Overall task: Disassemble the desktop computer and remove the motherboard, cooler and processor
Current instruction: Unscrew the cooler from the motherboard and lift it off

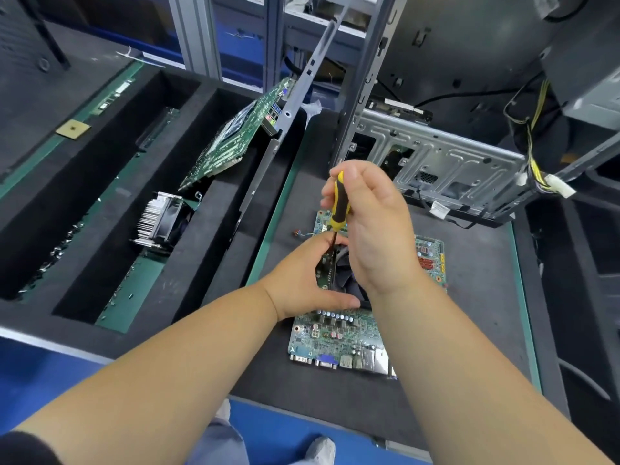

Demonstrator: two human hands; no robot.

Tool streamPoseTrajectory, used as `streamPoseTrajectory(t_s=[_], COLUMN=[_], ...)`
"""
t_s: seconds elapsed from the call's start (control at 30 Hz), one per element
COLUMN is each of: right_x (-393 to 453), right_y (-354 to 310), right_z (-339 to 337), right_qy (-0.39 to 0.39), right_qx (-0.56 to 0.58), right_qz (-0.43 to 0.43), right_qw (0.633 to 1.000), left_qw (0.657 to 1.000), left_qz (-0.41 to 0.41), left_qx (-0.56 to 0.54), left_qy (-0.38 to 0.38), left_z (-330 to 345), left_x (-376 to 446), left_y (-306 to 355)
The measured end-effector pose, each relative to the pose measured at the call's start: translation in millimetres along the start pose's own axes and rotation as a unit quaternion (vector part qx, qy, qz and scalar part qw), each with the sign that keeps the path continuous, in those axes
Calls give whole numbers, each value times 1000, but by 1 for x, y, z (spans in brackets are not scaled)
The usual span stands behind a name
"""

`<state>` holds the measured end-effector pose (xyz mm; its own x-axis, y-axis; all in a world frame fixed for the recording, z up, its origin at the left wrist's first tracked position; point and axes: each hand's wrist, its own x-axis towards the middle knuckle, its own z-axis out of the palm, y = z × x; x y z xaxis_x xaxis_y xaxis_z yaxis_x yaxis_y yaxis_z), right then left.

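At centre frame, the right hand [372, 226] curls its fingers round a yellow-and-black-handled screwdriver [338, 209], held upright with its shaft going down into the black fan cooler [349, 280]. The cooler sits on the green motherboard [339, 337], lying flat on the dark foam mat [469, 313]. The left hand [308, 280] cups the cooler's left side, apparently steadying it. The opened grey metal computer case [436, 156] stands at upper right.

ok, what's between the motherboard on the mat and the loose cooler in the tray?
Head view: bare dark mat, then a green strip and the tray's black foam wall.
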<state>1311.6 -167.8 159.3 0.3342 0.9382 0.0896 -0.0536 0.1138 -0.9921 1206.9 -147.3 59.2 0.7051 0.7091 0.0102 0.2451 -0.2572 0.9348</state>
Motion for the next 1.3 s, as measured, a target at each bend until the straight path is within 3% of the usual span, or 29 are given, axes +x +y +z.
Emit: streamPoseTrajectory(t_s=[0.1,0.17,0.3,0.4,0.53,0.6,0.7,0.77,0.9,0.97,1.03,1.17,1.3], right_x=[-3,0,17,21,11,5,-2,3,26,27,23,11,-4], right_y=[4,5,-4,-8,-5,0,4,2,-8,-7,-4,1,7], right_z=[4,5,-2,-9,-7,-5,1,3,-5,-7,-7,-11,-2], right_qy=[2,-43,-174,-196,-90,-8,17,-33,-234,-269,-243,-117,-41], right_qx=[-11,-13,82,77,-49,-33,1,33,73,49,15,-51,-29], right_qz=[-27,-36,39,73,62,41,5,15,96,86,77,69,12], right_qw=[1000,998,981,975,993,999,1000,999,965,958,967,989,999], left_qw=[1000,1000,1000,1000,999,999,999,1000,1000,1000,1000,1000,1000], left_qz=[7,13,2,1,1,1,9,3,-11,-13,-15,-10,-4], left_qx=[-9,-2,16,1,-20,-31,-31,-20,-16,-9,-3,-6,-5], left_qy=[2,-1,14,25,32,30,20,21,18,15,9,12,11], left_z=[3,5,5,4,5,5,4,1,-4,-5,-4,-2,-2], left_x=[0,0,-2,-1,-2,-2,1,2,1,1,1,0,1], left_y=[-2,-3,-1,-3,-4,-5,-6,-6,-7,-7,-5,-4,-2])
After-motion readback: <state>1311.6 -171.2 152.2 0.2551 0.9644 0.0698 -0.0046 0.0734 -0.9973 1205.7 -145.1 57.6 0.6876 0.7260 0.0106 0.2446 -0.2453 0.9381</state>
